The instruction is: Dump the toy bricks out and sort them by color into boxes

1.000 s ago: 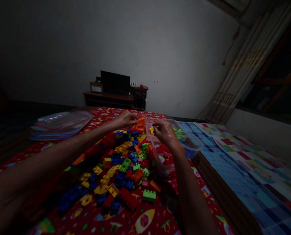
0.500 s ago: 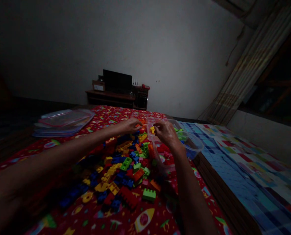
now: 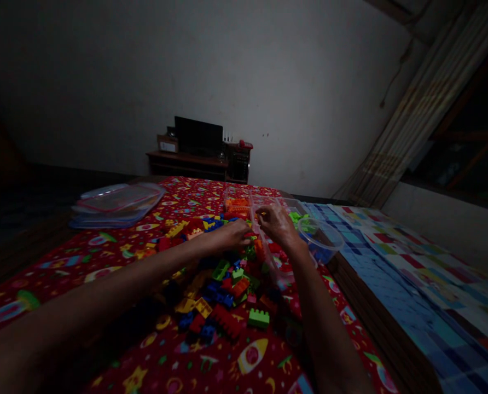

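Observation:
A heap of toy building blocks (image 3: 217,293) in red, blue, yellow, green and orange lies on the red patterned cloth. My left hand (image 3: 233,235) reaches across the heap's far right part, fingers curled down among the blocks; whatever they grip is too dark to see. My right hand (image 3: 279,223) hangs over the clear plastic boxes, its fingers bent into a pinch, with any piece in them hidden. Orange blocks (image 3: 238,205) fill one clear box beyond my left hand. Green blocks (image 3: 299,220) lie in another box, right of my right hand.
A round clear tub (image 3: 323,241) with blue blocks stands at the right table edge. Stacked plastic lids (image 3: 118,202) lie at the left. A bed with a checked cover (image 3: 395,279) adjoins the right side. A dark monitor (image 3: 198,137) stands on a desk behind.
My left hand has come back from beside the orange blocks, nearer to me, down to the heap. My right hand has hardly moved. The view has shifted slightly.

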The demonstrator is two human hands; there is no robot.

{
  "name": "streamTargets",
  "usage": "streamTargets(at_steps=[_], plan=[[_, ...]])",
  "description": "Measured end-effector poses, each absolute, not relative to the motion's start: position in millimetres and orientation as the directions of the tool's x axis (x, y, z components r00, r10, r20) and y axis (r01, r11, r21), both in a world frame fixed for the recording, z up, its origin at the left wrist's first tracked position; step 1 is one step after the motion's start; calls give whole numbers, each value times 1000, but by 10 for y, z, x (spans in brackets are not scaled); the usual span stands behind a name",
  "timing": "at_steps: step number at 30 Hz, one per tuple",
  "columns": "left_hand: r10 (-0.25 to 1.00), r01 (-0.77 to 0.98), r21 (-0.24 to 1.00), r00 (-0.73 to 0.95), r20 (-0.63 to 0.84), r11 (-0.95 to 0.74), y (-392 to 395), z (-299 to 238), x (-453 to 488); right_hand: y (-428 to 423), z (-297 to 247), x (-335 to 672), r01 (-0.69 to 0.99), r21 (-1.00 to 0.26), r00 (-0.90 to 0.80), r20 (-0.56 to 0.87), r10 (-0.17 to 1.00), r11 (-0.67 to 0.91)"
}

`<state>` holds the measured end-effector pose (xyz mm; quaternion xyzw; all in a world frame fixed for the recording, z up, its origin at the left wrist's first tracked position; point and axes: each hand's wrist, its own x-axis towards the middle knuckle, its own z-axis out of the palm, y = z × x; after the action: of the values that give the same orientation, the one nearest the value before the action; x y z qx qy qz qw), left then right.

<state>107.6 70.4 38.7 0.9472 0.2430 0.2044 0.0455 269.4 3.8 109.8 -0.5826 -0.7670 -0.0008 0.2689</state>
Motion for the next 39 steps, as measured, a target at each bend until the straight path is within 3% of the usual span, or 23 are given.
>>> streamTargets(at_steps=[9,16,19,22,25,29,34,39], plan=[[532,515,142,785,317,-845,596,318,1316,55,1093,2728,900,-306,-167,414,895,309],[492,504,93,760,426,-859,534,439,1058,48,1123,2734,902,-300,-171,413,895,311],[564,578,140,667,487,-804,642,580,927,44,1137,2746,907,-298,-160,412,897,299],[695,715,141,583,421,-685,885,841,850,40,1139,2746,913,-286,-154,416,896,290],[818,845,183,396,417,-502,1189,1144,844,35,1135,2736,917,-258,-178,419,890,305],[874,891,290,198,443,-349,1454,1348,839,21,1144,2724,924,-235,-196,386,901,302],[888,879,259,301,347,-399,1363,1145,535,-10,1131,2653,932,-195,-223,360,906,307],[895,872,233,378,239,-430,1112,772,-126,-4,945,2479,884,-197,-377,234,896,424]])
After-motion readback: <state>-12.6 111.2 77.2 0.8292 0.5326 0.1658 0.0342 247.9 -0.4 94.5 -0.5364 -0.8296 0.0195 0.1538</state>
